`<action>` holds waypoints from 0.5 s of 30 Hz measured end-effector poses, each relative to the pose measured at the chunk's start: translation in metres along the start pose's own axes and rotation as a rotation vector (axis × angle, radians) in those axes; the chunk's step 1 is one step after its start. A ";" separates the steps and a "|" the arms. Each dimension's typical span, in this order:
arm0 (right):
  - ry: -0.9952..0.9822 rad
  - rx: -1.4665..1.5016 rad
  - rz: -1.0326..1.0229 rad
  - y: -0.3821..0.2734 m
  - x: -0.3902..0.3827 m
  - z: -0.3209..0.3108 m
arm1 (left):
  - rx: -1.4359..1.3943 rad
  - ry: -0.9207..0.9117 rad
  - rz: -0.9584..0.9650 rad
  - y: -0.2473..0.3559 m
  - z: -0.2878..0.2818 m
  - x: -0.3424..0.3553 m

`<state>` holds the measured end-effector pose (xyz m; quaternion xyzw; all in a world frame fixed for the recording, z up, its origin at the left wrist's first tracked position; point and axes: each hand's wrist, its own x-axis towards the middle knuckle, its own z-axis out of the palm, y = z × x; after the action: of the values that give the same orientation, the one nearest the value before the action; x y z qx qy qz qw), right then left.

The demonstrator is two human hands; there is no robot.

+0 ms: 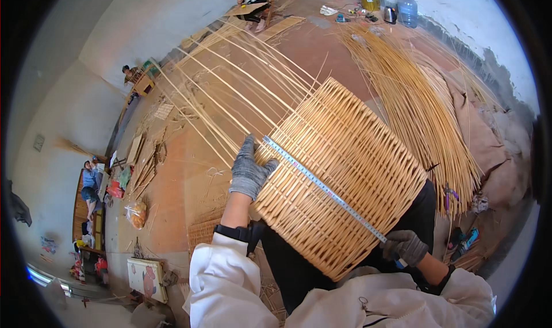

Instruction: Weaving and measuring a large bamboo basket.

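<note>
Basket: a half-woven wicker basket lies on its side across the seated person's lap, its woven base toward the body at lower right, its open end pointing up and left
Loose stakes: unwoven uprights run on from the open end, fanning out toward the far left of the floor
Long axis: basket and tape both run from upper left to lower right, along the wall of the basket
Tape: a metal measuring tape lies flat along the basket's upper wall, stretched between the two hands
Left hand: the gloved left hand rests on the basket's open rim, fingers loosely curled, seemingly pinning the far end of the tape; whether it pinches it cannot be told
Right hand: the gloved right hand sits at the base end, closed round the near end of the tape and what looks like a blue case
Nearer hand: the right lies closest to the base, the left to the rim
Surroundings: a bundle of willow rods lies on the floor beyond the basket
</note>
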<state>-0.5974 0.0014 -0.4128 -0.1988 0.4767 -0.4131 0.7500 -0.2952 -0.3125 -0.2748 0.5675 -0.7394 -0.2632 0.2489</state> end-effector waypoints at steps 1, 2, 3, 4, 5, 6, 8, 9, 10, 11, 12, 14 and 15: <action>-0.091 -0.070 -0.055 -0.005 0.001 -0.003 | 0.014 0.024 0.007 -0.005 -0.003 0.002; -0.122 -0.075 -0.138 -0.010 0.002 -0.003 | 0.033 0.013 -0.012 -0.011 -0.005 0.007; -0.211 -0.070 -0.218 -0.014 0.002 0.000 | 0.061 0.046 0.001 -0.017 -0.009 0.012; -0.175 0.065 -0.059 -0.025 0.006 0.000 | -0.019 0.088 0.005 -0.023 -0.008 0.018; -0.141 0.014 -0.058 -0.034 0.007 0.003 | -0.234 0.097 -0.056 -0.028 -0.008 0.024; -0.119 -0.006 -0.031 -0.041 0.005 0.007 | -0.473 0.151 -0.110 -0.032 -0.007 0.026; -0.041 -0.066 0.053 -0.051 0.001 0.016 | -0.501 0.233 -0.119 -0.039 -0.006 0.029; -0.049 -0.186 0.052 -0.053 -0.002 0.021 | -0.196 0.283 0.023 -0.041 -0.004 0.028; 0.022 -0.320 0.087 -0.050 -0.007 0.026 | 0.082 0.244 0.196 -0.044 -0.008 0.025; 0.052 -0.436 0.111 -0.046 -0.014 0.030 | 0.328 0.203 0.313 -0.045 -0.010 0.022; 0.049 -0.413 0.106 -0.040 -0.013 0.035 | 0.248 0.161 0.264 -0.046 -0.015 0.021; -0.035 -0.403 0.006 -0.028 -0.013 0.038 | 0.239 0.093 0.263 -0.046 -0.024 0.024; -0.091 0.132 0.076 -0.023 -0.012 0.039 | 0.079 0.064 0.148 -0.045 -0.025 0.025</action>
<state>-0.5755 -0.0058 -0.3724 -0.1494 0.4208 -0.4055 0.7975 -0.2523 -0.3492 -0.2846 0.5287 -0.7809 -0.1967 0.2685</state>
